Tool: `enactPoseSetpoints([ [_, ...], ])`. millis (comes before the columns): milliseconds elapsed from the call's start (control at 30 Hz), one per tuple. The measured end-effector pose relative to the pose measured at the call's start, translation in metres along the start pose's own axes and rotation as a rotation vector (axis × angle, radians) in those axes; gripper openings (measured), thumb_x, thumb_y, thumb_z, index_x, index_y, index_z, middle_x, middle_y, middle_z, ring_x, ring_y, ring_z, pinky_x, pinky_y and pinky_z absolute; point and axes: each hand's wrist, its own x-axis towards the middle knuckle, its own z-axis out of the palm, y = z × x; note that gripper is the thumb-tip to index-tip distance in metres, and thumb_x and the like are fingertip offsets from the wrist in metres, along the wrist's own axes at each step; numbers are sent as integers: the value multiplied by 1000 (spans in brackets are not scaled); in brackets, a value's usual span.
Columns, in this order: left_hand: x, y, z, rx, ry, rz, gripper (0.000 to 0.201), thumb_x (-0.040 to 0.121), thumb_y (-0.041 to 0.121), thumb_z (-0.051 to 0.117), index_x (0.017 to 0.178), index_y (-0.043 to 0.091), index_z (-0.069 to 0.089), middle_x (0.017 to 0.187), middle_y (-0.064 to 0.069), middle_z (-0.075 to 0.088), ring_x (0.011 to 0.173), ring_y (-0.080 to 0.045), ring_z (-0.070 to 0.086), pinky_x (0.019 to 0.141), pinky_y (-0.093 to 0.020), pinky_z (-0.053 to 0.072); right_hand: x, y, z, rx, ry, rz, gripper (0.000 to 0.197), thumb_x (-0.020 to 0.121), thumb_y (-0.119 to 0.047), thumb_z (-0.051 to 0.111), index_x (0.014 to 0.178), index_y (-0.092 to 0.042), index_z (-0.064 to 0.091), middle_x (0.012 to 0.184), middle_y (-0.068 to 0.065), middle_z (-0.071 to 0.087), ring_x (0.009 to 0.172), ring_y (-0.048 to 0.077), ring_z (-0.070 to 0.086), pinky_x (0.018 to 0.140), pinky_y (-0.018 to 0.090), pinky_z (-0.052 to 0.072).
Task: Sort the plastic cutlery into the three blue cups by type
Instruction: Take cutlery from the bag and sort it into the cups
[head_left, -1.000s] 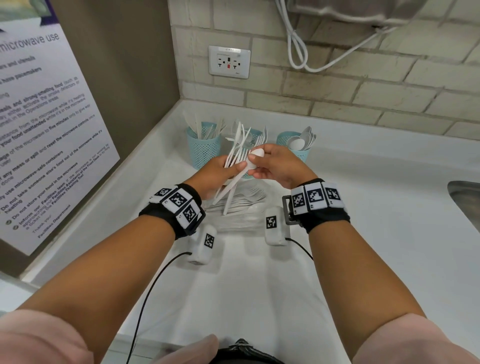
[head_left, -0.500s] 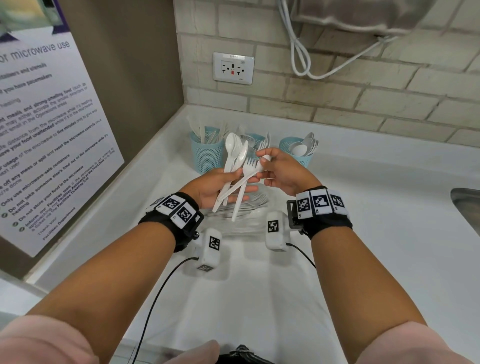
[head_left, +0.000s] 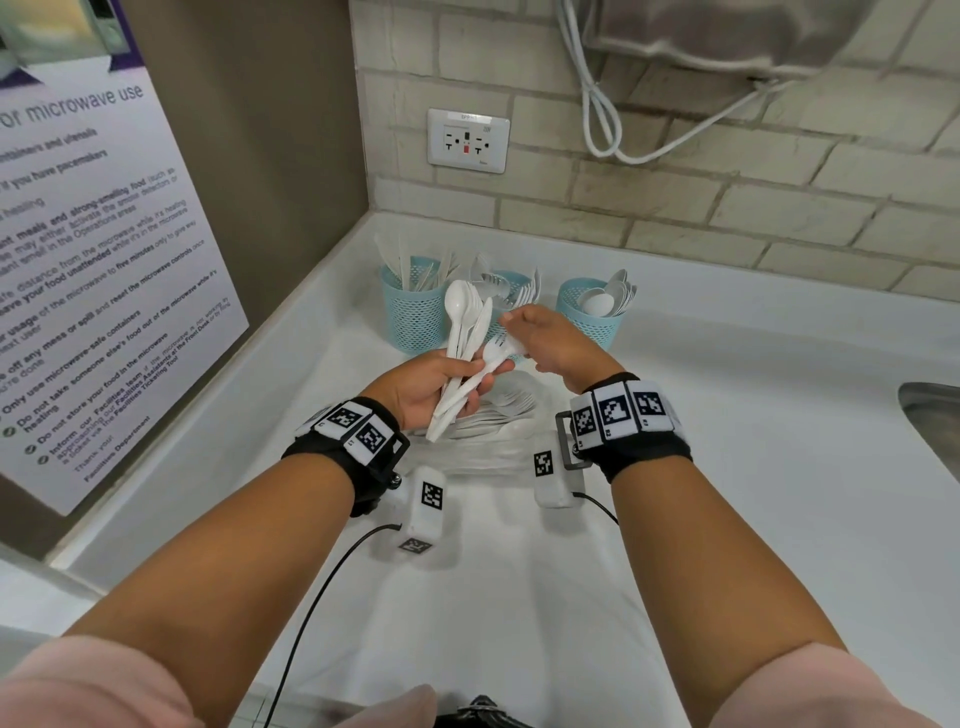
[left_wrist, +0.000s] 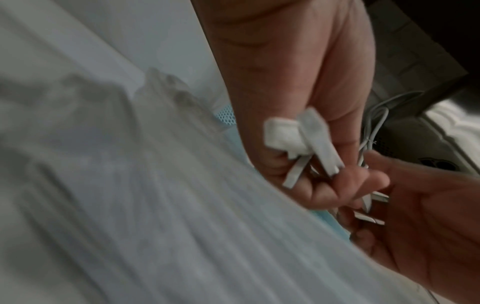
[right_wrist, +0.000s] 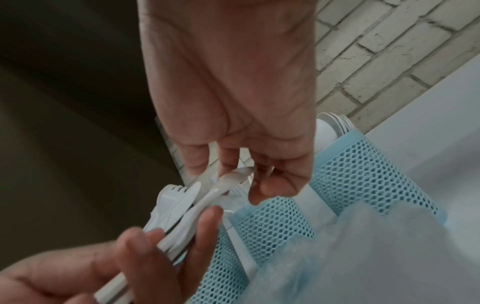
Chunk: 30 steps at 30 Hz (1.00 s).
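Observation:
My left hand (head_left: 467, 384) grips a bundle of white plastic cutlery (head_left: 464, 332) by the handles, with spoon bowls and a knife tip pointing up. My right hand (head_left: 514, 332) pinches the head of one fork (head_left: 496, 347) that leans right out of the bundle. The right wrist view shows those fingertips (right_wrist: 259, 191) on the fork's head (right_wrist: 231, 176). Behind the hands stand three blue mesh cups: the left cup (head_left: 413, 312) holds knives, the middle cup (head_left: 511, 283) forks, the right cup (head_left: 592, 317) spoons. Handle ends (left_wrist: 298, 139) stick out under my left palm.
A loose pile of white cutlery (head_left: 498, 415) lies on clear plastic wrap (head_left: 483, 457) on the white counter, under the hands. A poster wall closes the left side and a brick wall with an outlet (head_left: 466, 140) the back. A sink edge (head_left: 932, 415) is at the right.
My right hand has drawn one fork sideways out of the bundle, and it now leans right and lower. The left hand has kept its grip; spoon bowls now show on top.

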Motion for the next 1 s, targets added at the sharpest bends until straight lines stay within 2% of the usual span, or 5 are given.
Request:
enactPoseSetpoints([
  [100,-1,0,-1,-7,8,-7,27,96,2,40,121,8,49,104,-7,70,65,-6,62,51,-16,47,6,-1,6,25,38,-72,29,96,-33,50,109,-10,61,99,-3,60,88,7,55,75,19,41],
  [300,-4,5,-3,-38,12,55,28,95,2,39,122,9,45,101,-7,69,64,-7,61,49,-15,47,22,-17,15,-13,116,-111,20,88,-16,62,97,1,67,85,5,63,73,11,55,69,21,44],
  [633,-16,18,-16,-91,15,153,31,84,11,51,115,8,51,108,-9,65,61,-5,57,47,-12,44,53,-52,19,-26,80,-50,25,86,-20,64,65,-18,52,65,-3,54,58,9,48,53,20,39],
  [767,-20,23,-25,-116,34,213,43,84,12,52,126,6,43,114,-10,62,61,-4,57,50,-12,43,70,-75,12,97,190,-105,24,89,-14,58,67,-15,51,67,-1,53,59,11,49,57,21,43],
  [1000,-25,24,-39,-123,82,234,26,96,11,42,118,6,55,112,-7,66,61,-3,55,51,-11,45,105,-102,0,377,542,-212,25,95,-13,47,71,-18,40,81,5,59,59,14,59,57,24,52],
])
